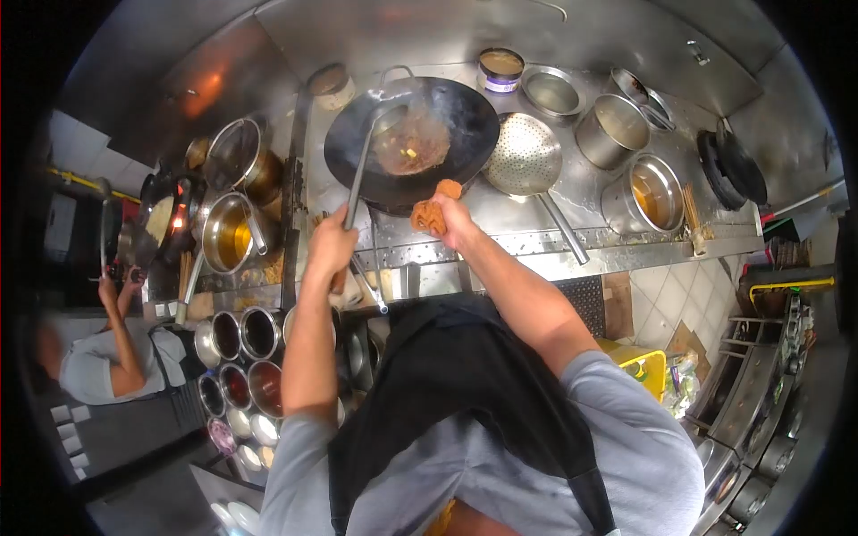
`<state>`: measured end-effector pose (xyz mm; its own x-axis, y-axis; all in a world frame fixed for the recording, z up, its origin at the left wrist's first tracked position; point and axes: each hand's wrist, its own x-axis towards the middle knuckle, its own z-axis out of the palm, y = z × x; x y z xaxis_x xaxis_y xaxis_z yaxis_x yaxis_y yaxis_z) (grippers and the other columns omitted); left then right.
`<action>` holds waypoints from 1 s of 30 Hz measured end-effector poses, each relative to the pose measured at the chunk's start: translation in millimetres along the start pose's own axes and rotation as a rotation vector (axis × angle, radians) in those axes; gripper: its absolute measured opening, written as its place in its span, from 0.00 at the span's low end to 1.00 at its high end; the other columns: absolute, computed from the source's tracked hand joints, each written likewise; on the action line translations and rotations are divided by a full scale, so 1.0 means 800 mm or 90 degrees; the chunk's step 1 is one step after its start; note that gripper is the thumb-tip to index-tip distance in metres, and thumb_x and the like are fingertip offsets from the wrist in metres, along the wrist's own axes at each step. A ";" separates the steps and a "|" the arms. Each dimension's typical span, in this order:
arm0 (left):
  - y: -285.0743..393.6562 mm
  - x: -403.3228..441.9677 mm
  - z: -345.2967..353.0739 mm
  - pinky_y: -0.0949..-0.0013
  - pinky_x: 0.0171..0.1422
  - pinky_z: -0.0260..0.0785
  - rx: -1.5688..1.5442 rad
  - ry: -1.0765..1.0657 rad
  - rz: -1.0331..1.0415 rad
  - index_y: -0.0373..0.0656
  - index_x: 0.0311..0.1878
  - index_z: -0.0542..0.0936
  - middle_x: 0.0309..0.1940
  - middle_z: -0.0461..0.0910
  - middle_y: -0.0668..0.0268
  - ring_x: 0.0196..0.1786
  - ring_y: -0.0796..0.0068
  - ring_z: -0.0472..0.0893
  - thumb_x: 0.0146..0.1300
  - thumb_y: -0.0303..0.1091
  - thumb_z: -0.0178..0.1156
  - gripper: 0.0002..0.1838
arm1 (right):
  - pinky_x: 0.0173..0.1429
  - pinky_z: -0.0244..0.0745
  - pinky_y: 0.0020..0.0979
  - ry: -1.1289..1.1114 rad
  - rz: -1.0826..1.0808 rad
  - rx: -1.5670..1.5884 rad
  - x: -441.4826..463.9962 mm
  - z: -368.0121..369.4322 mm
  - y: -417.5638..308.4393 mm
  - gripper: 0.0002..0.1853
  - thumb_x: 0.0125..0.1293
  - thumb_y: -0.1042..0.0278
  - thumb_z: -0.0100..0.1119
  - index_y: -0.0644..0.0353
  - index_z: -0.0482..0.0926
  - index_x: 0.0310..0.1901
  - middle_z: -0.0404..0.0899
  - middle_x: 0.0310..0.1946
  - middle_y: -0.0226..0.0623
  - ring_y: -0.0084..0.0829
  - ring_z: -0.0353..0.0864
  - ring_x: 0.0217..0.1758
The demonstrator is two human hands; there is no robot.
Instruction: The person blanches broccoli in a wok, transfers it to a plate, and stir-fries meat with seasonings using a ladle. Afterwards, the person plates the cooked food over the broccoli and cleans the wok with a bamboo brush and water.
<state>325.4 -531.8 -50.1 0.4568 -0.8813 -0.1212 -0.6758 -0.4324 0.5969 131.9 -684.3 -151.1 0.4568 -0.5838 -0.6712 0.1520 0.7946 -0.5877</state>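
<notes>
brown food (409,150) with a few yellow bits lies in the middle of the wok (469,129), under a haze that looks like steam or smoke. judging by this, cooking is under way: the food is already in the wok, and serving it out is not yet done. how well cooked it is cannot be told from here.

a long-handled ladle (360,174) reaches over the wok's left side, its round head above or in the food's far left edge; whether the two touch is unclear. the left hand (334,243), left of the wok's near edge, is closed around the ladle's handle.

the right hand (458,223), at the wok's near right edge, is closed on a bunched orange-brown cloth (429,217). the cloth sits at the wok's rim; whether a handle is gripped through it cannot be seen.

just right of the wok is a perforated strainer (523,147), its handle pointing toward the near side. beyond the wok stands a tub (500,76) with a purple label. farther right of the wok is a pot (615,205) of amber liquid. well left of the wok, a co-worker (112,362) handles another pan.
</notes>
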 end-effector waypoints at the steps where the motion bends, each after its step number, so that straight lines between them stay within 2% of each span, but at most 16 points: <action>1: -0.019 0.017 0.027 0.60 0.58 0.73 -0.002 0.002 -0.005 0.43 0.69 0.73 0.51 0.81 0.42 0.53 0.46 0.82 0.59 0.34 0.61 0.32 | 0.22 0.65 0.29 -0.001 0.006 0.003 0.011 -0.002 0.003 0.12 0.66 0.61 0.54 0.55 0.74 0.48 0.82 0.38 0.35 0.31 0.81 0.33; 3: -0.032 0.037 0.058 0.60 0.60 0.72 -0.198 0.010 0.021 0.42 0.68 0.74 0.52 0.81 0.42 0.55 0.45 0.81 0.58 0.33 0.61 0.31 | 0.23 0.65 0.29 -0.020 0.003 0.000 0.024 -0.003 0.006 0.12 0.66 0.62 0.54 0.54 0.74 0.49 0.82 0.38 0.34 0.30 0.80 0.33; 4: -0.031 0.032 0.053 0.60 0.60 0.72 -0.198 0.012 0.019 0.42 0.68 0.74 0.52 0.81 0.42 0.55 0.45 0.81 0.58 0.33 0.61 0.31 | 0.23 0.65 0.29 -0.036 -0.002 0.003 0.028 -0.003 0.006 0.12 0.66 0.62 0.55 0.53 0.74 0.49 0.82 0.38 0.34 0.30 0.80 0.34; 6: -0.021 0.008 0.029 0.60 0.61 0.72 -0.028 -0.050 0.047 0.40 0.68 0.74 0.54 0.81 0.43 0.56 0.44 0.80 0.58 0.30 0.61 0.31 | 0.25 0.66 0.30 -0.018 0.001 -0.006 0.026 -0.004 0.005 0.12 0.66 0.61 0.55 0.52 0.74 0.49 0.82 0.39 0.33 0.29 0.80 0.35; 9: 0.024 -0.035 -0.028 0.60 0.61 0.72 0.053 -0.077 0.062 0.37 0.68 0.73 0.54 0.80 0.43 0.56 0.43 0.80 0.59 0.26 0.61 0.30 | 0.29 0.68 0.32 0.010 0.002 -0.014 0.018 -0.005 -0.002 0.12 0.65 0.61 0.56 0.51 0.74 0.49 0.82 0.40 0.33 0.29 0.80 0.37; 13: 0.029 -0.047 -0.027 0.61 0.61 0.72 0.064 -0.037 0.058 0.36 0.68 0.73 0.53 0.80 0.41 0.55 0.45 0.81 0.59 0.25 0.60 0.30 | 0.35 0.69 0.34 -0.019 0.007 -0.036 0.021 -0.010 -0.002 0.13 0.65 0.59 0.57 0.50 0.75 0.49 0.82 0.41 0.33 0.30 0.79 0.41; 15: 0.009 -0.031 -0.015 0.61 0.60 0.72 -0.112 -0.094 0.009 0.37 0.68 0.73 0.51 0.81 0.41 0.54 0.46 0.82 0.60 0.26 0.60 0.30 | 0.34 0.69 0.34 -0.002 0.008 -0.040 0.018 -0.008 -0.003 0.13 0.65 0.59 0.57 0.50 0.75 0.49 0.82 0.41 0.33 0.30 0.79 0.41; 18: -0.009 -0.005 0.023 0.61 0.59 0.72 -0.044 -0.053 0.039 0.37 0.68 0.73 0.50 0.81 0.40 0.53 0.47 0.83 0.60 0.28 0.60 0.30 | 0.32 0.69 0.33 0.009 0.010 -0.047 0.017 -0.007 -0.004 0.13 0.65 0.59 0.56 0.50 0.75 0.49 0.82 0.42 0.34 0.31 0.80 0.40; 22: 0.003 -0.006 0.025 0.60 0.59 0.72 -0.064 -0.047 0.020 0.38 0.68 0.72 0.49 0.82 0.40 0.52 0.46 0.83 0.59 0.30 0.60 0.31 | 0.29 0.68 0.32 -0.018 0.012 -0.043 0.025 -0.012 -0.002 0.13 0.65 0.59 0.56 0.53 0.75 0.49 0.83 0.42 0.34 0.31 0.80 0.38; 25: -0.007 -0.011 0.017 0.58 0.59 0.73 -0.027 -0.033 0.073 0.38 0.69 0.72 0.48 0.81 0.39 0.53 0.44 0.82 0.59 0.29 0.59 0.31 | 0.28 0.68 0.31 -0.045 0.009 -0.037 0.034 -0.017 0.001 0.14 0.66 0.59 0.55 0.55 0.76 0.49 0.82 0.41 0.35 0.31 0.80 0.37; 30: 0.004 0.017 0.026 0.56 0.61 0.72 0.028 -0.045 0.033 0.39 0.70 0.71 0.49 0.80 0.37 0.55 0.42 0.81 0.60 0.29 0.59 0.31 | 0.24 0.67 0.30 -0.002 -0.001 -0.035 0.028 -0.009 -0.002 0.15 0.68 0.59 0.53 0.58 0.77 0.50 0.82 0.41 0.38 0.32 0.81 0.35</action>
<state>317.6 -549.4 -66.0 0.3787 -0.9136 -0.1477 -0.7230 -0.3917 0.5691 135.4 -699.7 -168.5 0.4591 -0.5845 -0.6690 0.1044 0.7833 -0.6128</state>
